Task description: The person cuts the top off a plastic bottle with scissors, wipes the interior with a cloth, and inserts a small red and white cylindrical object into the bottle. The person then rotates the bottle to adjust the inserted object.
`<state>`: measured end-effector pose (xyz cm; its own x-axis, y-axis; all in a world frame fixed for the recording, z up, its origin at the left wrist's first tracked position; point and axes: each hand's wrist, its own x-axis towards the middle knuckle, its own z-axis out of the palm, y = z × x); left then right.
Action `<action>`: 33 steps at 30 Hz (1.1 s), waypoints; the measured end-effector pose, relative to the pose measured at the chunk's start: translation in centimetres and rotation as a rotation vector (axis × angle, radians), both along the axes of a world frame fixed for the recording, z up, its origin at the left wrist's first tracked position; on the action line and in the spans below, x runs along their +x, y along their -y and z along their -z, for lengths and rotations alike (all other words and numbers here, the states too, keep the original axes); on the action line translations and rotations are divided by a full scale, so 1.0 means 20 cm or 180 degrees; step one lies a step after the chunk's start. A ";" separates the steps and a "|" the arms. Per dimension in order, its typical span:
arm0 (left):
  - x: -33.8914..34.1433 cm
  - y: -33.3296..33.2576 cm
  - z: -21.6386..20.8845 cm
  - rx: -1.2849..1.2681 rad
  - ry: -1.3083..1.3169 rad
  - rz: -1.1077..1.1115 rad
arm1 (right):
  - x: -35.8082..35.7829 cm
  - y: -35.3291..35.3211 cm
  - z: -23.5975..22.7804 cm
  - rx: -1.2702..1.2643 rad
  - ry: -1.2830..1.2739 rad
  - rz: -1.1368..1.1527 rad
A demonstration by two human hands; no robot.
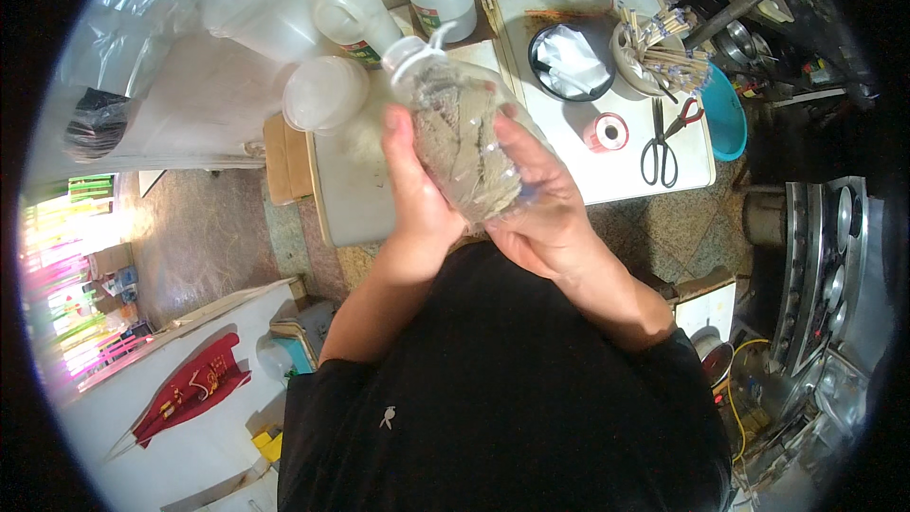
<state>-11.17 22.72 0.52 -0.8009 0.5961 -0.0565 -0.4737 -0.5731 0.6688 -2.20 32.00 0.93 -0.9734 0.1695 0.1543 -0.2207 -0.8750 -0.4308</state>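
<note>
Between my hands is a clear, shiny plastic package point(464, 137) full of grey-beige, layered-looking stuff. It tilts with its narrow neck, where a white loop shows, toward the far left; I cannot make out whether it is a bag or a soft bottle. My left hand point(422, 185) presses against its left side with the thumb up. My right hand point(545, 204) wraps round its right side and bottom, thumb on the front. Just beyond it stand two whitish plastic jugs point(353, 19) with green-and-red labels. Stacked round translucent lids or tubs point(325, 95) lie left of it.
On the white table point(607, 180) are black-handled scissors point(659, 147), red-handled pliers point(684, 117), a red-and-white roll point(607, 133), a black bowl point(569, 62) with white paper and a bowl of sticks point(659, 52). A blue basin point(726, 114) stands right. A red cloth item point(196, 389) lies lower left.
</note>
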 end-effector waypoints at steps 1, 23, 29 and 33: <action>-0.03 0.00 0.00 -0.0082 0.0031 -0.0180 | 0.00 0.00 -0.05 -0.0442 -0.0022 -0.0139; -0.03 -0.02 -0.07 -0.0909 -0.0191 -0.0886 | -0.08 -0.14 -0.03 0.6294 -0.0273 0.2269; -0.06 0.01 -0.07 -0.0998 0.0198 -0.0604 | -0.05 -0.10 -0.05 0.6039 -0.0326 0.1652; -0.10 0.03 -0.03 -0.1104 0.0444 -0.0618 | -0.01 -0.14 0.02 0.5141 -0.0132 0.1097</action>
